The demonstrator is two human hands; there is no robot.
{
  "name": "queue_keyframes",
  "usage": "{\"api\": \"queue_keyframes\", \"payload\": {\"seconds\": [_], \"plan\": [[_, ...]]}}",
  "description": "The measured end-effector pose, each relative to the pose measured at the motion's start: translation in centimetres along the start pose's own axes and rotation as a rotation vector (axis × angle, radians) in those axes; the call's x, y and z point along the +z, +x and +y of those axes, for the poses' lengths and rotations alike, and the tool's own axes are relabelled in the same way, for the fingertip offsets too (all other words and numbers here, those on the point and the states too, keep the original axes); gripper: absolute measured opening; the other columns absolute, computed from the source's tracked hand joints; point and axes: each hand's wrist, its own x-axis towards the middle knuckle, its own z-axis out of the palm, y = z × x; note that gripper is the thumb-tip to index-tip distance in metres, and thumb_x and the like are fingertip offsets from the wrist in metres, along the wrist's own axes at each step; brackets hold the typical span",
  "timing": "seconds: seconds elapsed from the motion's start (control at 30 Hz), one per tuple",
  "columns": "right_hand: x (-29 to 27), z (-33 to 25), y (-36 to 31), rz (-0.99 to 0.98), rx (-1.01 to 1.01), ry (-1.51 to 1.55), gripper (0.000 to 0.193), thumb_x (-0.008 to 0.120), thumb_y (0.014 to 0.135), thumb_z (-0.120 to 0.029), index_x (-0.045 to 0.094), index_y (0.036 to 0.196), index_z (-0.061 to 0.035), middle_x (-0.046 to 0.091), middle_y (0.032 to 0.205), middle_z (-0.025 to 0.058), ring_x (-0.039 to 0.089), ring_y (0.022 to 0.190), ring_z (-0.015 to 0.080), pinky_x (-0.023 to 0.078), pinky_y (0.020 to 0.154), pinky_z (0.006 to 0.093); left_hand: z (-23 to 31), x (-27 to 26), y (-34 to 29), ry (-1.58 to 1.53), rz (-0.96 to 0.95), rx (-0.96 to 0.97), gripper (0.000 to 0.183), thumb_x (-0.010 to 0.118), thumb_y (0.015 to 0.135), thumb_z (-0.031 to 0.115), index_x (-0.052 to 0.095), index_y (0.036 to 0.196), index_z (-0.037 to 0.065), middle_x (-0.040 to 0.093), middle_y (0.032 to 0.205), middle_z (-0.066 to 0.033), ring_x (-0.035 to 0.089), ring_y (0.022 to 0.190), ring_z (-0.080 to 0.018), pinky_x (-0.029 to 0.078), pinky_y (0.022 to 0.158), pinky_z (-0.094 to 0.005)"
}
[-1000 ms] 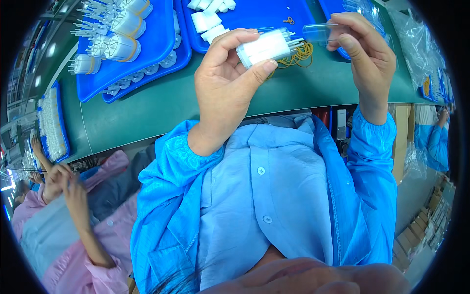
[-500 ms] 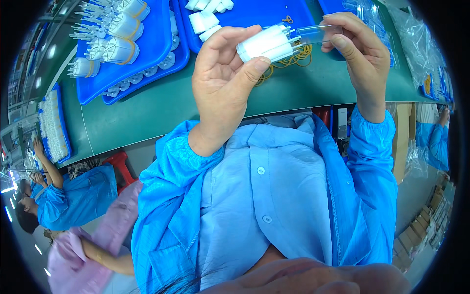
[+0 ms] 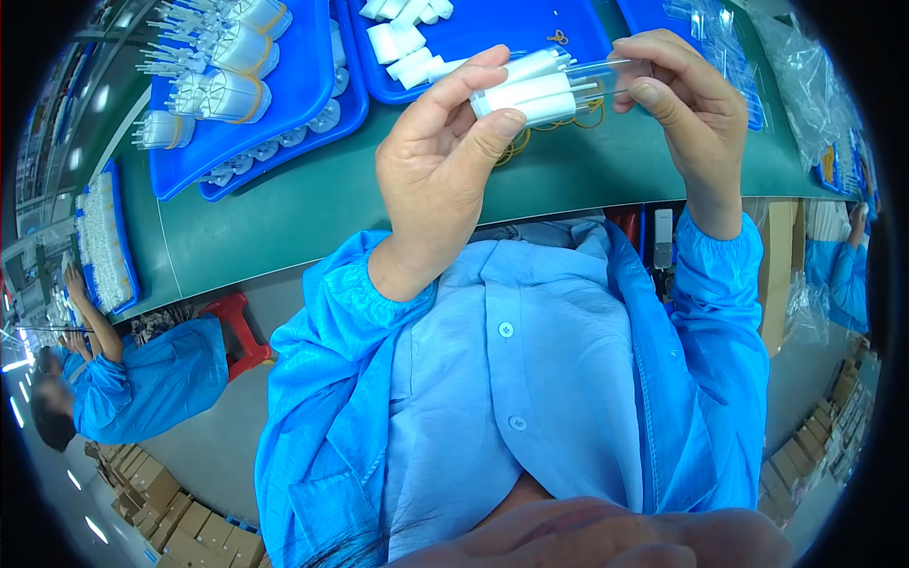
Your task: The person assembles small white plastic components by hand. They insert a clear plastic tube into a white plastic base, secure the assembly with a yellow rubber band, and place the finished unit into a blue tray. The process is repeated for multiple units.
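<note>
My left hand (image 3: 437, 156) is closed around a bundle of white cylinders (image 3: 528, 96), tilted so that its thin rod ends point right. Fingers lie behind the bundle and the thumb presses on its near side. My right hand (image 3: 699, 118) pinches a clear plastic piece (image 3: 604, 78) between thumb and fingers. That piece reaches to the rod ends of the bundle; whether it sits around or beside the rods I cannot tell. Brown-yellow rubber bands (image 3: 517, 149) lie on the green table (image 3: 312, 213), partly hidden behind the bundle.
Blue trays (image 3: 301, 95) at the left hold banded white bundles (image 3: 239, 97). A blue tray (image 3: 568, 26) ahead carries white blocks (image 3: 393, 40). Clear plastic parts (image 3: 724, 47) and a plastic bag (image 3: 805, 85) lie at the right. Another person in blue (image 3: 151, 383) works at the left.
The bundle has shifted slightly right and the clear plastic piece now overlaps its rod ends more. A passing person in pink at the lower left has left the view.
</note>
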Motion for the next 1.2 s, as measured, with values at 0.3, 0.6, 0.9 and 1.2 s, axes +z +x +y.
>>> {"api": "queue_keyframes", "payload": {"seconds": [0.3,0.6,0.9,1.2], "plan": [[0.3,0.2,-0.5,0.023,0.049,0.063,0.028,0.061,0.088,-0.006,0.061,0.113,0.0072,0.059,0.108,0.0152,0.062,0.08,0.0168,0.053,0.07,0.0288,-0.1,0.1,0.0,0.014,0.035,0.022,0.029,0.062,0.09,0.001,0.057,0.119,-0.003,0.051,0.13,-0.0207,0.055,0.115,-0.0229,0.045,0.097,-0.0325],[0.1,0.1,-0.3,-0.024,0.015,0.047,0.027,0.062,0.087,-0.006,0.062,0.112,0.0064,0.06,0.107,0.0157,0.062,0.081,0.0176,0.054,0.071,0.0294,0.2,0.5,0.3,0.257,0.027,0.094,0.03,0.069,0.082,-0.005,0.062,0.111,-0.003,0.056,0.122,-0.0159,0.057,0.108,-0.021,0.049,0.092,-0.0314],[-0.5,-1.0,0.8,-0.108,-0.054,-0.12,0.024,0.061,0.087,-0.006,0.064,0.109,0.0047,0.062,0.103,0.0142,0.062,0.083,0.0167,0.054,0.07,0.0286,0.1,0.6,0.1,0.222,0.061,0.063,0.033,0.071,0.079,-0.007,0.062,0.111,-0.004,0.059,0.12,-0.0169,0.058,0.108,-0.021,0.048,0.094,-0.0327],[-0.2,-0.1,0.1,-0.02,0.004,0.076,0.028,0.063,0.087,-0.006,0.062,0.113,0.0045,0.062,0.104,0.0147,0.062,0.08,0.0168,0.054,0.07,0.0283,0.7,0.7,0.5,0.276,0.01,0.055,0.025,0.067,0.085,-0.001,0.062,0.109,-0.005,0.049,0.119,-0.0117,0.057,0.104,-0.0181,0.054,0.085,-0.0276]]}}
